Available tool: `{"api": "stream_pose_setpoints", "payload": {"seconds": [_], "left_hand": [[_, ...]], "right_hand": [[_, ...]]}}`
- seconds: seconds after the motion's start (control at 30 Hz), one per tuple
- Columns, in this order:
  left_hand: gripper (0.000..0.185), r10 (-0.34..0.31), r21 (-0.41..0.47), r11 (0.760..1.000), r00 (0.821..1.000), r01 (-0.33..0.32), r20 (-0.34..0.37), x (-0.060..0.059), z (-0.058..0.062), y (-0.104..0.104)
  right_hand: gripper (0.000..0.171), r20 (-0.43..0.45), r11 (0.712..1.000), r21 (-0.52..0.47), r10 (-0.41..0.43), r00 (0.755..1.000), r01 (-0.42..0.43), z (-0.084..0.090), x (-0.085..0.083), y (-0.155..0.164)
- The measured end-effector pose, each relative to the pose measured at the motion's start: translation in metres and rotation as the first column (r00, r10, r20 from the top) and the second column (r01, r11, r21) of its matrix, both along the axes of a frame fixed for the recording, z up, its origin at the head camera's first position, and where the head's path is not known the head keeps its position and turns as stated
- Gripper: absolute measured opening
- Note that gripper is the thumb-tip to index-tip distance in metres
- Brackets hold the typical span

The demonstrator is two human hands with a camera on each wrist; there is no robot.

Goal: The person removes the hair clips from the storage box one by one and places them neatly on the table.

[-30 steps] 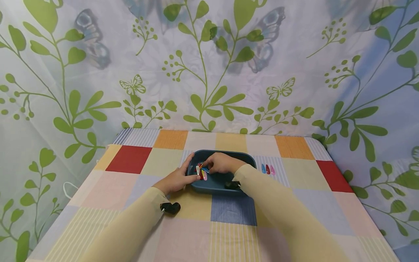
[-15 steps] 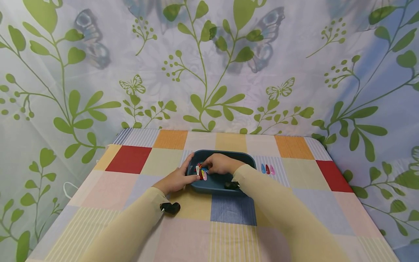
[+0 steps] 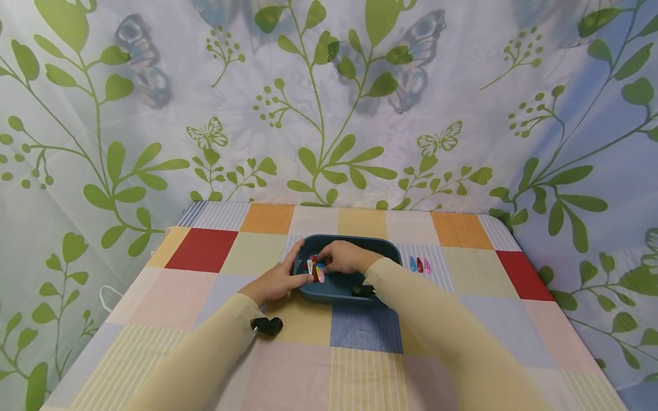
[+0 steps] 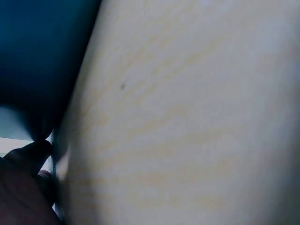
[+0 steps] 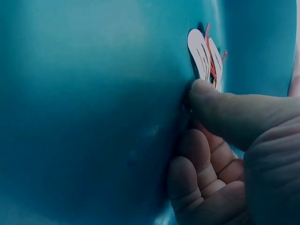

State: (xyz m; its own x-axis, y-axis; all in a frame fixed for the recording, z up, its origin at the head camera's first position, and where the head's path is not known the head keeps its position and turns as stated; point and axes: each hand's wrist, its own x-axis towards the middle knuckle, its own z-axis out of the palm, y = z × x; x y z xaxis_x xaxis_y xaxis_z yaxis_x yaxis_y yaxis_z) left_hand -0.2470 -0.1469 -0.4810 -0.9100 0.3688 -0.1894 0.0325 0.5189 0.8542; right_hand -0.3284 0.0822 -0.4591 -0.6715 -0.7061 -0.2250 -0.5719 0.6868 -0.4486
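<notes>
Hair clips (image 3: 316, 268) heaped in left end of blue tray (image 3: 382, 246). Your right hand (image 3: 345, 256) is inside tray, fingers curled, thumb tip against clips; firm pinch — cannot tell. Your left hand (image 3: 277, 281) rests on tray's left rim, fingers relaxed.

Risk: several tangled clips lifting together, dropping back.

Left wrist view blocked by sleeve. Three clips (image 3: 420, 265) lie right of tray.

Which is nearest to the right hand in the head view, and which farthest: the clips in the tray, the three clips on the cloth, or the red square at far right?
From the right hand:
1. Clips in the tray, at its fingertips, inside the blue tray.
2. Three clips on the cloth, just right of the tray.
3. Red square, near the table's right edge.
</notes>
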Motion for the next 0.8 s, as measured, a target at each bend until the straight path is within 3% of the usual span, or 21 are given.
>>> {"api": "stream_pose_setpoints", "payload": {"seconds": [0.5, 0.8], "left_hand": [[0.097, 0.005, 0.018, 1.000, 1.000, -0.005, 0.003, 0.0000, 0.0009, 0.0003], [0.099, 0.006, 0.015, 1.000, 1.000, -0.006, 0.003, -0.0003, -0.0003, 0.0000]], "right_hand": [[0.027, 0.020, 0.999, -0.029, -0.036, 0.999, 0.036, 0.0026, 0.0012, 0.0022], [0.026, 0.138, 0.989, -0.091, -0.104, 0.985, 0.118, 0.0089, 0.0007, 0.0096]]}}
